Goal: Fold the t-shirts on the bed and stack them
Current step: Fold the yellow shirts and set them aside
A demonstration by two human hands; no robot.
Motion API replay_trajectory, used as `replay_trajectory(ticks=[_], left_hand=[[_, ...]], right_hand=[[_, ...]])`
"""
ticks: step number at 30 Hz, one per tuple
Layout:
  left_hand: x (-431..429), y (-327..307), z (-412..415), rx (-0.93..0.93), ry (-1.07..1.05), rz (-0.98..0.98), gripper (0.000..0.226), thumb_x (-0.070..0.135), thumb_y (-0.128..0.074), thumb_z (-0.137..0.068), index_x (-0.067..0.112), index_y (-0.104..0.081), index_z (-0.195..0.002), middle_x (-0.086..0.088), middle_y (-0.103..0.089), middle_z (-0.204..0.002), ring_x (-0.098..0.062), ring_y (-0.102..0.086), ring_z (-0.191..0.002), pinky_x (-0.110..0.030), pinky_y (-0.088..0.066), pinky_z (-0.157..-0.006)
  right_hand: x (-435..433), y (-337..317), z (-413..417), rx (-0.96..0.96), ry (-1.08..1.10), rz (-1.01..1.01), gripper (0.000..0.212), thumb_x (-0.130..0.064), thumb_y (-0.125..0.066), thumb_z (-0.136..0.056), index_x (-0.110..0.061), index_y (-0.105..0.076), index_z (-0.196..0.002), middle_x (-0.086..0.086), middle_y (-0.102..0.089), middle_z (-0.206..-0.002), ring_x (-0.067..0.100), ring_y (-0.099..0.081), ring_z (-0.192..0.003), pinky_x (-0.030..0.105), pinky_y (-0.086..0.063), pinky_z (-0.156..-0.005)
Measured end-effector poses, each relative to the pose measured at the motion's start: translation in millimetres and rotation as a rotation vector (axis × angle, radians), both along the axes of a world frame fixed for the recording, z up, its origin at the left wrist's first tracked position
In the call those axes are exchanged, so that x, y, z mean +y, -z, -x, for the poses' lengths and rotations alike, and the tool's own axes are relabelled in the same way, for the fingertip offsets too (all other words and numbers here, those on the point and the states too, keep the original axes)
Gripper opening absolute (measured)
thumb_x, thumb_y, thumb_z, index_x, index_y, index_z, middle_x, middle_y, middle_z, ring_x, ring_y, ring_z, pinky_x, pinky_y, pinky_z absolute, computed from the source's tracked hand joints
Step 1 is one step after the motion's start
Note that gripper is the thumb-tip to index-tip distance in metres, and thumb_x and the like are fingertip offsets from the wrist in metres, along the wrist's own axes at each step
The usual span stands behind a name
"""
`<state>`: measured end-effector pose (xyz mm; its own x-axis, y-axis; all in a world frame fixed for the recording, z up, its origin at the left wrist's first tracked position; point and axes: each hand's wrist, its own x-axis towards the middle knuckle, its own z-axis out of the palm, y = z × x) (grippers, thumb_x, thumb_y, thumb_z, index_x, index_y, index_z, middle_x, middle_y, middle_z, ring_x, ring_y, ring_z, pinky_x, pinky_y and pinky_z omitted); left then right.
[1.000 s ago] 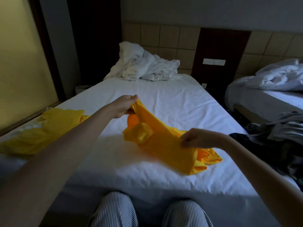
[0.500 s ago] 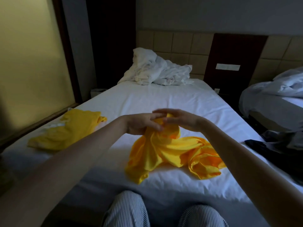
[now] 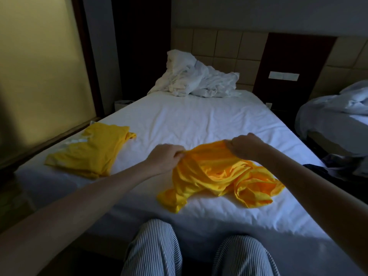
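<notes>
Bed [image 3: 199,120]: white sheet. Crumpled duvet [image 3: 197,80] at headboard end. Folded yellow shirt [image 3: 89,150] lies flat at left edge, well apart from the work. Second bed [image 3: 334,120] to the right. Crumpled yellow t-shirt [image 3: 219,176] mid-bed, lower part on the sheet. Left hand [image 3: 166,158] and right hand [image 3: 244,146] each pinch its upper edge, fingers curled, arms extended, hands apart.

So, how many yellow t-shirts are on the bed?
2. One folded t-shirt lies on the bed, at left; the left hand and right hand hold one crumpled t-shirt in the middle. Others may be hidden.
</notes>
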<state>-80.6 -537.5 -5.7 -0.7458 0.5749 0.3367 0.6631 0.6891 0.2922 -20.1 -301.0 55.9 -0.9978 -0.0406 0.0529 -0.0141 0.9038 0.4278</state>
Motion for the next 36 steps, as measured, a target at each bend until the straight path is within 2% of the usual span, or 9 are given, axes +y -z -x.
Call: replay_trajectory(ticks=[2,5,8,11,13,19,25,30,36], left_hand=[[5.6,-18.0,-5.7,-0.015,0.087,-0.254,0.025,0.018,-0.049,-0.097,0.012,-0.066,-0.114,-0.005,-0.063,-0.103,-0.018,-0.058,-0.096,-0.027,-0.046,-0.082],[17.4,-46.1,-35.9,-0.537,0.357,-0.527,0.018,0.014,-0.049,-0.098,0.013,-0.067,-0.097,0.004,-0.063,-0.088,-0.007,-0.059,-0.083,-0.018,-0.048,-0.076],[26.9,-56.3,-56.8,-0.812,0.449,-0.283,0.031,0.027,-0.049,-0.098,0.022,-0.063,-0.071,0.009,-0.059,-0.067,-0.005,-0.057,-0.066,-0.018,-0.043,-0.065],[29.3,-66.0,-47.2,-0.133,0.227,0.552,0.038,0.047,-0.048,-0.095,0.016,-0.057,-0.075,0.001,-0.053,-0.074,-0.019,-0.051,-0.078,-0.031,-0.036,-0.072],[25.4,-78.8,-34.7,0.277,-0.026,0.750,0.042,0.053,-0.042,-0.094,0.018,-0.064,-0.095,-0.005,-0.058,-0.096,-0.022,-0.047,-0.104,-0.038,-0.030,-0.090],[2.3,-135.6,-7.2,0.510,-0.234,0.246,0.041,0.054,-0.049,-0.089,0.021,-0.073,-0.098,0.001,-0.058,-0.104,-0.023,-0.035,-0.113,-0.040,-0.021,-0.088],[-12.5,-150.1,5.4,0.619,-0.267,0.285,0.035,0.043,-0.057,-0.089,0.015,-0.066,-0.108,-0.006,-0.045,-0.113,-0.027,-0.033,-0.113,-0.041,-0.025,-0.091],[-14.1,-148.7,7.3,0.145,-0.011,-0.252,0.017,0.014,-0.055,-0.093,0.016,-0.049,-0.077,-0.005,-0.048,-0.080,-0.022,-0.051,-0.078,-0.033,-0.038,-0.068],[-5.8,-141.0,-7.9,-0.418,0.164,-0.698,0.003,0.011,-0.044,-0.099,0.014,-0.045,-0.101,-0.003,-0.047,-0.089,-0.016,-0.050,-0.083,-0.032,-0.046,-0.074]], right_hand=[[11.3,-9.8,3.8,0.049,0.094,-0.008,0.047,-0.035,-0.027,-0.101,-0.007,-0.033,-0.138,0.012,-0.050,-0.134,0.027,-0.049,-0.122,0.036,-0.031,-0.102],[20.9,-22.3,4.8,0.027,0.230,0.072,0.058,-0.044,-0.034,-0.096,-0.010,-0.027,-0.143,0.009,-0.043,-0.141,0.025,-0.041,-0.129,0.041,-0.022,-0.108],[28.4,-31.8,-1.3,0.044,0.302,0.124,0.048,-0.036,-0.038,-0.095,-0.015,-0.038,-0.138,0.004,-0.043,-0.141,0.022,-0.038,-0.132,0.048,-0.017,-0.110],[35.8,-41.0,-11.9,0.209,0.257,0.151,0.029,-0.026,-0.041,-0.093,-0.015,-0.053,-0.117,0.004,-0.056,-0.122,0.022,-0.050,-0.115,0.044,-0.023,-0.104],[40.8,-47.6,-20.6,0.302,0.197,0.146,0.024,-0.027,-0.036,-0.097,-0.016,-0.057,-0.092,-0.001,-0.058,-0.092,0.021,-0.050,-0.102,0.038,-0.023,-0.095],[66.4,-70.4,-40.9,0.310,-0.221,0.100,0.048,-0.058,-0.023,-0.092,-0.032,-0.063,-0.087,-0.015,-0.052,-0.086,0.007,-0.044,-0.113,0.037,-0.010,-0.098],[49.8,-83.5,-35.1,0.437,-0.221,0.216,0.024,-0.026,-0.053,-0.093,-0.013,-0.066,-0.108,0.006,-0.066,-0.104,0.022,-0.060,-0.096,0.035,-0.044,-0.083],[35.2,-92.2,-20.7,0.483,0.183,0.462,0.014,-0.011,-0.054,-0.088,-0.001,-0.063,-0.087,0.008,-0.054,-0.072,0.021,-0.055,-0.067,0.028,-0.043,-0.052],[34.3,-77.5,-3.6,0.684,0.111,0.659,0.012,-0.004,-0.057,-0.085,0.005,-0.063,-0.087,0.018,-0.057,-0.101,0.028,-0.053,-0.082,0.036,-0.045,-0.071]])
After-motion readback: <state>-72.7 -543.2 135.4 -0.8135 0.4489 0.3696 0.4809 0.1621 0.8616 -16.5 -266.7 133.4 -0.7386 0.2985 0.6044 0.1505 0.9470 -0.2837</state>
